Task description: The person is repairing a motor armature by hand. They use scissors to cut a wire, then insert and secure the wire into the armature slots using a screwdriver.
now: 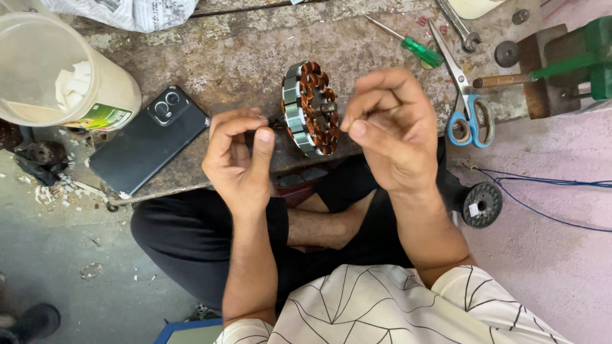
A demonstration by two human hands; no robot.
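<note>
A round motor stator (310,107) with copper windings and a grey steel core stands on edge on the worn wooden board (242,44). My left hand (239,159) is curled just left of it, thumb and forefinger pinched together near a thin dark wire end at the stator's side. My right hand (390,127) hovers just right of the stator, fingers curled and fingertips pinched close to its windings. Whether a fine wire runs between the fingers is too small to tell.
A black phone (148,140) lies on the board's left, beside a tipped plastic jar (57,76). Blue-handled scissors (467,105), a green-handled screwdriver (414,48) and a wrench (460,25) lie at right. A black spool (482,204) with blue wire sits on the floor.
</note>
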